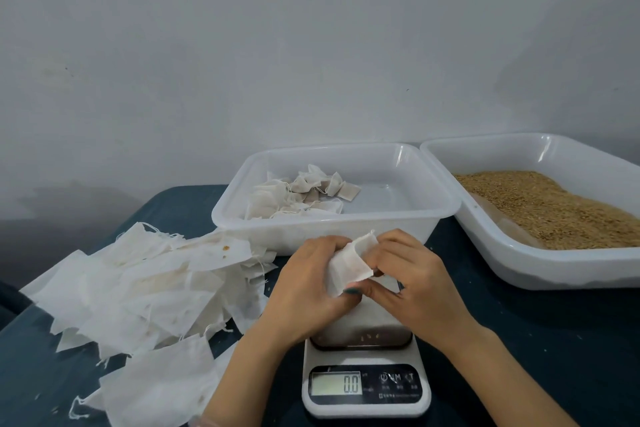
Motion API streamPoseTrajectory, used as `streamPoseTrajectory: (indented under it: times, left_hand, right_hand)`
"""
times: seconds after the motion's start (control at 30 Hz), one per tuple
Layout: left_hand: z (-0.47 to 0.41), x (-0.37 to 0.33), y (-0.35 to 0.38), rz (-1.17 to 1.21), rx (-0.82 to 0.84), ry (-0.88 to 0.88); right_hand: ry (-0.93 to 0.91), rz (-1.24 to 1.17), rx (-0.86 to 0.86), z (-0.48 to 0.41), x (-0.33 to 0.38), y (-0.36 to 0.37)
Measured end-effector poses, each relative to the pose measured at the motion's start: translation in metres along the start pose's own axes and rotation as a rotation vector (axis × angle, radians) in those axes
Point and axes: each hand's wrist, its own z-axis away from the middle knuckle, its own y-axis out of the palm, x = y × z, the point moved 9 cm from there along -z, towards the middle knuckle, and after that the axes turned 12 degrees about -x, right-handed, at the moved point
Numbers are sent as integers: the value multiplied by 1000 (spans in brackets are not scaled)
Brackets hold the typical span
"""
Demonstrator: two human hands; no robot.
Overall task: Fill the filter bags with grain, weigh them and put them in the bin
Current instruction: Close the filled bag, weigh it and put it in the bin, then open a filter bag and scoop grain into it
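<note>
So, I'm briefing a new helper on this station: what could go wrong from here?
Stray grains lie on the scale platform and might skew weights. The left hand and right hand hold the filter bag over the scale, apart from the grain bin; filling there may scatter grain. The left forearm could sweep the pile of empty bags aside.

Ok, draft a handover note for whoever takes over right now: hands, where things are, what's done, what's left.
Hands: left hand and right hand both grip one filter bag, seemingly unfilled, over the scale, which reads 0.0.
Done: several filled bags lie in the middle bin.
Supplies: grain in the right tub; empty bags piled on the left.
Left: fill, weigh and bin this bag, then the pile.
</note>
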Motion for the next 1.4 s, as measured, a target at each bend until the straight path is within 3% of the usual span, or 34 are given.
streamPoseTrajectory:
  times: [0.33,0.77,0.93,1.2,1.3,1.4]
  left_hand:
    - [0,1,2,52,68,6]
    - [-2,1,-6,55,-34,-3]
    - [-2,4,-5,75,-1,-19]
    - [-1,12,-7,130,-32,-84]
    - [-1,17,-6,122,-27,-115]
    - [0,18,-5,95,-19,-109]
  right_hand:
    - [-35,82,-5,1,2,-1]
    - [-33,78,22,-2,8,-1]
    - [-80,127,38,-3,12,2]
    - [48,13,-206,-10,10,-28]
    - [177,54,-308,-10,-3,-39]
    - [354,140,-286,-7,-23,-39]
